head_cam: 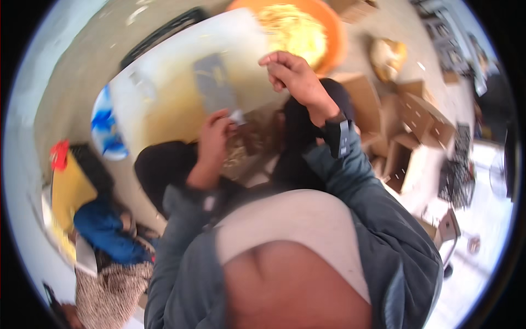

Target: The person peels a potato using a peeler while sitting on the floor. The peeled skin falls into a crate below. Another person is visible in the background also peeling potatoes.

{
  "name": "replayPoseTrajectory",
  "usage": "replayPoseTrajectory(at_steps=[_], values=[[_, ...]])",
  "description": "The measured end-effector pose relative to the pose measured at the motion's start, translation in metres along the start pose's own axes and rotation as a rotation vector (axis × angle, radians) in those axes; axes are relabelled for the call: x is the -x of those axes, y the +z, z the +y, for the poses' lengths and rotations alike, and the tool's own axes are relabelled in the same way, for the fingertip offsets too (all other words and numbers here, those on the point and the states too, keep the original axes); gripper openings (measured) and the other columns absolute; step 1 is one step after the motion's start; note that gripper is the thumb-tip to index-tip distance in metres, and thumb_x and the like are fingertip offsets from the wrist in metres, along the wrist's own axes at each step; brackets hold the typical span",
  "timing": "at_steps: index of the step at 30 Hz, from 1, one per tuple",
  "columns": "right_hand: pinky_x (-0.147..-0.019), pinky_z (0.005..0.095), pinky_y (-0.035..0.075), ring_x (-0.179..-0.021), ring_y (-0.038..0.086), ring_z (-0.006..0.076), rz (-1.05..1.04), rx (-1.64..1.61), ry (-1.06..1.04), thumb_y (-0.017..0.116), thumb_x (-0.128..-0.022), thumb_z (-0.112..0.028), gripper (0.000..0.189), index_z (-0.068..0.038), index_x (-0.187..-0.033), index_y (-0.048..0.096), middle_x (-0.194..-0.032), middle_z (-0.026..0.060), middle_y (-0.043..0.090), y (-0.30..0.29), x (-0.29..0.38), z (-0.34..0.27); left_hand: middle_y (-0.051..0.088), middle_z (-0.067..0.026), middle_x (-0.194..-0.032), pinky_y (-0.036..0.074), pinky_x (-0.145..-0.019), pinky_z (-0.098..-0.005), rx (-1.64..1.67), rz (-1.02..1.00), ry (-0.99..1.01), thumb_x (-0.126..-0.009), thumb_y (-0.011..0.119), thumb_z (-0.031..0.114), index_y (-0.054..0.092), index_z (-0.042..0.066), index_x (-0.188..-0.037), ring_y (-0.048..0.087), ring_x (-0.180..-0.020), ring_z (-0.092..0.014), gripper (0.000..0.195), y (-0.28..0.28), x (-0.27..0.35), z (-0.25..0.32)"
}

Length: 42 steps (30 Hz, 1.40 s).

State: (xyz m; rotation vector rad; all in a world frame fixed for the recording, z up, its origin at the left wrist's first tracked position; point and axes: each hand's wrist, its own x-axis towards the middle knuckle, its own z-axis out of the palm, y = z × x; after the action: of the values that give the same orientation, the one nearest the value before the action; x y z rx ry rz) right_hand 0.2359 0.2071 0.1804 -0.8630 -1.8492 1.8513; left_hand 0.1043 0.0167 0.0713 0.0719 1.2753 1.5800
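A white tabletop (181,45) with yellowish staining lies before me, and a grey rectangular plate (213,80) rests on it. My left hand (217,137) is at the table's near edge, its fingers curled on a small whitish item (237,117) too blurred to name. My right hand (294,78) is raised by the table's right corner, fingers bent; whether it holds anything small does not show. Just beyond it stands an orange basin (335,37) filled with pale yellow strips (294,31). Similar bits (236,156) lie below, between my knees.
Opened cardboard boxes (423,117) stand to the right, with a yellow-and-white bag (387,59) beyond them. A blue-and-white round object (109,127) is at the table's left. Another person in blue trousers (109,230) sits at lower left, near a yellow surface (72,185).
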Motion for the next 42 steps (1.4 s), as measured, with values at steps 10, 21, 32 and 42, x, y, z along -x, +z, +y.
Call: replayPoseTrajectory(at_steps=[10,21,32,42], values=[[-0.045,0.026,0.043,-0.051,0.052,0.0122,0.805,-0.18,0.299,0.057,-0.091,-0.016,0.017,0.0,-0.096,0.062,-0.069,0.006,0.06,-0.224,0.096,0.132,0.062,-0.0037,-0.089,0.047,-0.065,-0.024,-0.033,-0.051,-0.034,-0.092,0.055,0.007,0.058,0.005,-0.114,0.058,-0.076,-0.012,0.023,-0.012,-0.017,-0.016],[-0.057,0.0344,0.054,-0.065,0.066,0.0218,0.942,0.231,0.534,0.059,-0.079,-0.008,0.024,0.001,-0.101,0.066,-0.08,0.0133,0.068,-0.292,0.148,0.27,0.062,-0.0039,-0.09,0.048,-0.068,-0.0253,-0.107,0.047,-0.075,-0.089,0.057,0.007,0.057,0.005,-0.114,0.058,-0.074,-0.012,0.025,-0.026,-0.023,-0.021],[-0.101,0.044,0.04,-0.121,0.047,0.0379,-0.231,1.054,0.457,0.074,-0.061,-0.007,0.081,-0.012,-0.134,0.043,-0.128,0.0162,0.05,-0.281,0.173,0.218,0.062,-0.0042,-0.087,0.047,-0.066,-0.0247,-0.115,0.051,-0.13,-0.087,0.06,0.007,0.057,0.005,-0.115,0.058,-0.073,-0.012,0.029,-0.021,-0.022,-0.023],[-0.095,0.0405,0.046,-0.11,0.058,0.0344,-0.199,0.828,0.538,0.074,-0.056,-0.004,0.082,-0.015,-0.132,0.045,-0.114,0.0204,0.059,-0.272,0.172,0.214,0.064,-0.0014,-0.085,0.045,-0.059,-0.0214,-0.164,0.055,-0.092,-0.087,0.06,0.011,0.061,0.005,-0.109,0.059,-0.07,-0.009,0.023,-0.015,-0.022,-0.022]])
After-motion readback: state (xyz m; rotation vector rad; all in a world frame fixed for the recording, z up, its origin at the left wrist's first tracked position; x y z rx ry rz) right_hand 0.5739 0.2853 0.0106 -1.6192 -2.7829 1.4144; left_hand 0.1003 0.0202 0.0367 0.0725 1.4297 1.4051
